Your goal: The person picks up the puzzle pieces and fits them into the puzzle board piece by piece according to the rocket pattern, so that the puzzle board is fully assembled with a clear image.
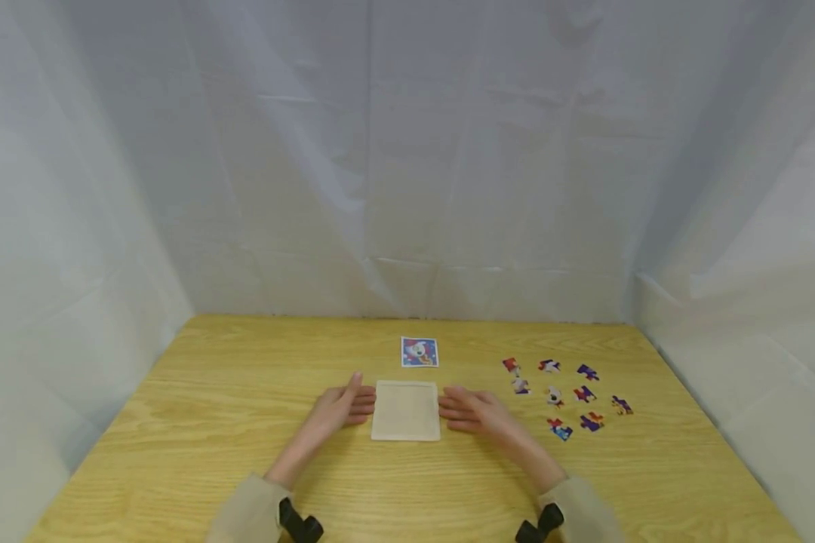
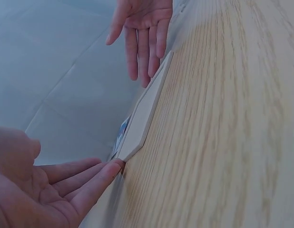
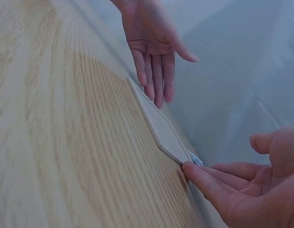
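Puzzle tray (image 1: 405, 410), a pale, blank wooden square, lies flat on the table (image 1: 210, 422) between both hands: left hand (image 1: 342, 408) and right hand (image 1: 478, 412) flank it, fingers straight, fingertips touching its edges.

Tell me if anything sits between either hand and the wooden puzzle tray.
Nothing visible does. The left hand and right hand flank the tray, straight fingertips at its side edges. The reference card lies behind it, the loose puzzle pieces off to the right.

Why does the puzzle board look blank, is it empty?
Empty. The puzzle board shows bare pale wood with no pieces in it; the loose puzzle pieces lie scattered on the table beside it.
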